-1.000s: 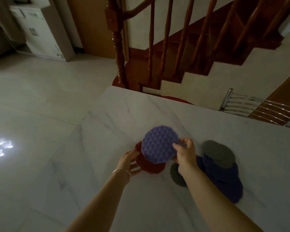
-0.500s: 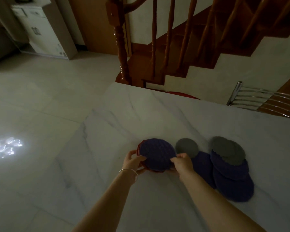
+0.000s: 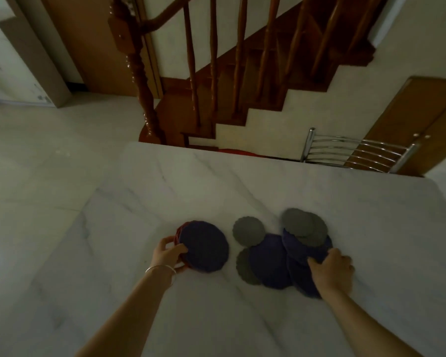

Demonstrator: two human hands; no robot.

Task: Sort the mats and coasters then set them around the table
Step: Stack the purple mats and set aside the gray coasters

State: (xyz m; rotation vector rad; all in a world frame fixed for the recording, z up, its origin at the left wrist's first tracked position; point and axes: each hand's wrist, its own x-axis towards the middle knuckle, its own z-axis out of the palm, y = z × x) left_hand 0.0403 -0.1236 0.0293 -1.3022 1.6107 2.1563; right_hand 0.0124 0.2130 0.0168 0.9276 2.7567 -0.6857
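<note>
On the white marble table (image 3: 216, 181) lies a small stack: a round purple mat (image 3: 205, 246) on top of a red mat (image 3: 178, 231) whose edge shows at the left. My left hand (image 3: 166, 253) grips the left rim of this stack. To the right is a loose heap of purple mats (image 3: 271, 261) and grey scalloped coasters (image 3: 248, 231), with more grey coasters (image 3: 303, 226) on top at the far side. My right hand (image 3: 332, 270) rests on the heap's right side, fingers on a purple mat (image 3: 298, 249).
A chrome chair back (image 3: 355, 153) stands at the table's far right edge. A wooden staircase with a banister (image 3: 144, 94) rises beyond the far edge. Tiled floor (image 3: 36, 163) lies to the left, with a white cabinet (image 3: 8, 60) at the far left.
The purple mat that my right hand held up was laid on the red mat. My right hand then let go and moved right onto the heap of purple mats.
</note>
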